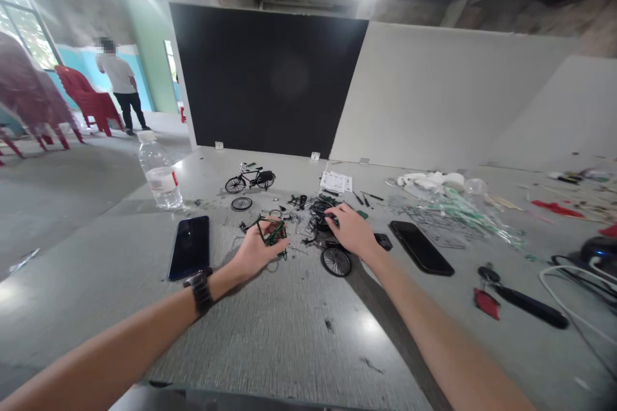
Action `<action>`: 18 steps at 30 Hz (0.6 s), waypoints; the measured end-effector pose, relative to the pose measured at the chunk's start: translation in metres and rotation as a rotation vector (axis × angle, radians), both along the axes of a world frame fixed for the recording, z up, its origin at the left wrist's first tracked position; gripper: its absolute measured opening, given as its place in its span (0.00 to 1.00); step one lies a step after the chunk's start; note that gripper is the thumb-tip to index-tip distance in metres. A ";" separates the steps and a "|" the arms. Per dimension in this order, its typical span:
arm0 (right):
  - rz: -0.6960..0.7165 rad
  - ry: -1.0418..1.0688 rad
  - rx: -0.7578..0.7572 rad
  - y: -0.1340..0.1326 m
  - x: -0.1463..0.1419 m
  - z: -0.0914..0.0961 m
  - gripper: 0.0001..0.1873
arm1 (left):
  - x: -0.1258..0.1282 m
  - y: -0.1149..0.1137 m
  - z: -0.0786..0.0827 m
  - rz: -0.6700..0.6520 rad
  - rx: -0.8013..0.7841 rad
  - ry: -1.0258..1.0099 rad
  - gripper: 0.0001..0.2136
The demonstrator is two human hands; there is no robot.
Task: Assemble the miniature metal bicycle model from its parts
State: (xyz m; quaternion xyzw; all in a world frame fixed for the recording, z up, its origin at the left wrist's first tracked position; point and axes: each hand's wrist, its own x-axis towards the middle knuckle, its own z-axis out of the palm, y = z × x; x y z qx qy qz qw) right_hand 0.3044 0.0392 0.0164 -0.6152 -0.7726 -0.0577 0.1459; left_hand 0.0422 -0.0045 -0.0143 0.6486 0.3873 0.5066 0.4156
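Observation:
My left hand (258, 250) is closed around a small green bicycle frame (270, 230), held just above the grey table (299, 334). My right hand (351, 230) lies palm down over a pile of small black model parts (315, 213), fingers curled onto them; whether it grips one is hidden. A loose model wheel (336, 261) lies just below my right hand. Another wheel (241, 203) lies further back. A finished black model bicycle (250, 179) stands upright behind the pile.
A dark phone (189, 246) lies left of my hands, another phone (421, 247) to the right. A water bottle (160, 171) stands at the back left. Red-handled pliers (518, 300), cables, plastic sprues (453, 212) and an instruction sheet (336, 181) lie right. A person (119, 85) stands far left by red chairs.

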 end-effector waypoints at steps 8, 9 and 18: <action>0.081 0.079 0.153 -0.008 -0.010 0.006 0.14 | 0.001 -0.002 0.011 -0.108 -0.264 -0.370 0.14; 0.130 0.111 0.174 -0.011 -0.014 0.007 0.14 | 0.001 -0.002 0.011 -0.100 -0.302 -0.410 0.14; 0.580 0.286 0.157 -0.046 -0.061 0.010 0.11 | 0.002 0.003 0.008 0.007 -0.384 -0.427 0.13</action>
